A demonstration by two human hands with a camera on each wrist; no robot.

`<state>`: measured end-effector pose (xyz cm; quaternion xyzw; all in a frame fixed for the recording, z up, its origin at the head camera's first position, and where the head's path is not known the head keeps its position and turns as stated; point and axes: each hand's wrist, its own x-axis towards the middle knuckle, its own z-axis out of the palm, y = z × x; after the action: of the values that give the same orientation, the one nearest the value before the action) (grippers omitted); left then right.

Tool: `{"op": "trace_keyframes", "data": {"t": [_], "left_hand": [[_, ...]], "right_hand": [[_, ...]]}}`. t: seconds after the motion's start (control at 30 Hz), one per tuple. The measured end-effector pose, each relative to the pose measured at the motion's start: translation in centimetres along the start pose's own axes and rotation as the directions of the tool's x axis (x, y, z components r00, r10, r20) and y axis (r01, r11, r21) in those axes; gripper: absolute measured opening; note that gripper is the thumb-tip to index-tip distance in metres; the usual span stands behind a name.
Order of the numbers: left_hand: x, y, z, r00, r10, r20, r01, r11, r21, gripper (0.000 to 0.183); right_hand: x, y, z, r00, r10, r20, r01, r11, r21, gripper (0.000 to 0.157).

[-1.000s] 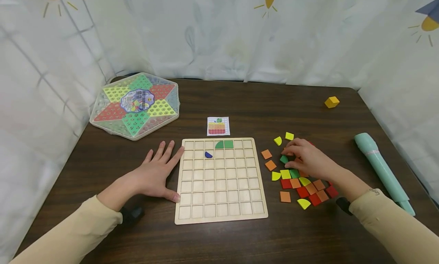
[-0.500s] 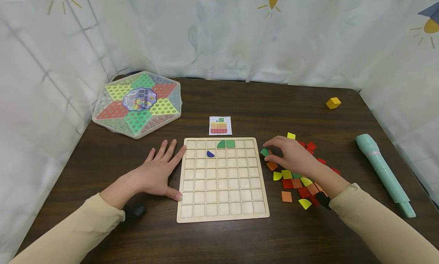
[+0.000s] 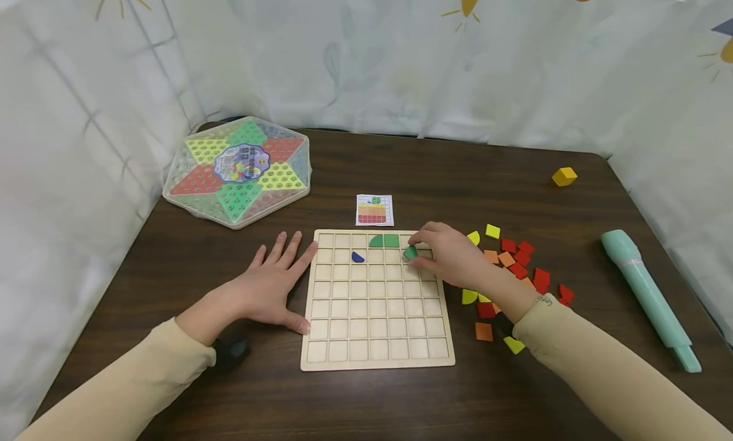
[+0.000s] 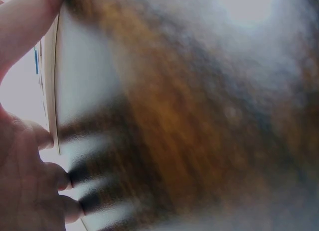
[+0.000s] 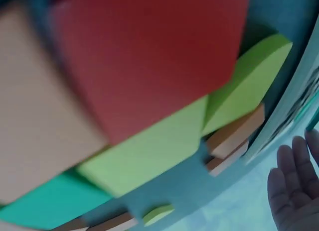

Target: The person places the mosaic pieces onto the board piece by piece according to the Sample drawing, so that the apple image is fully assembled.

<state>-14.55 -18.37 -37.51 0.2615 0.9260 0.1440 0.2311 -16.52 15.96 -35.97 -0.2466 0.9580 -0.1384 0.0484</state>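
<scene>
A wooden grid board [image 3: 378, 370] lies flat on the dark table. In its top row sit a green quarter-round tile [image 3: 376, 241] and a green square tile [image 3: 392, 240]; a dark blue half-round tile [image 3: 357, 257] lies one row lower. My left hand [image 3: 263, 293] rests with fingers spread, thumb and index fingertip at the board's left edge. Over the board's upper right, my right hand [image 3: 455, 258] pinches a green tile [image 3: 410, 252] with a curved edge between thumb and fingers. In the right wrist view that hand's fingers [image 5: 289, 176] show at the right edge.
Loose red [image 3: 541, 279], orange and yellow tiles lie right of the board, partly under the right forearm. A small printed pattern card [image 3: 375, 210] is behind the board. Around these are a hexagonal game box [image 3: 237, 174], a yellow block [image 3: 564, 177] and a mint-green microphone-shaped thing [image 3: 649, 294].
My right hand has picked the green tile from the pile and carried it left over the board's upper right. My left hand keeps its place at the board's edge.
</scene>
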Motion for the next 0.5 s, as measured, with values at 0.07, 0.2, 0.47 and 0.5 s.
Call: {"op": "trace_keyframes", "data": {"t": [0.07,0.2,0.47,0.5], "left_hand": [[0.0,0.0,0.0,1.0,0.001,0.003,-0.001,1.0,0.004,0.138],[0.0,0.1,-0.1,1.0,-0.009,0.014,0.009,1.0,0.01,0.138],[0.0,0.2,0.0,1.0,-0.017,0.021,0.017,1.0,0.011,0.137],[0.0,0.1,0.0,1.0,-0.019,0.024,0.019,1.0,0.012,0.137]], "right_hand": [[0.3,-0.4,0.2,1.0,-0.021,-0.002,0.021,0.999,-0.025,0.038],[0.9,-1.1,0.6,0.998,-0.063,-0.02,0.061,0.996,-0.063,0.036],[1.9,-1.9,1.3,0.999,-0.03,-0.02,0.028,0.995,-0.096,0.037],[2.0,-2.0,1.4,1.0,-0.023,-0.018,0.021,0.994,-0.108,0.037]]}}
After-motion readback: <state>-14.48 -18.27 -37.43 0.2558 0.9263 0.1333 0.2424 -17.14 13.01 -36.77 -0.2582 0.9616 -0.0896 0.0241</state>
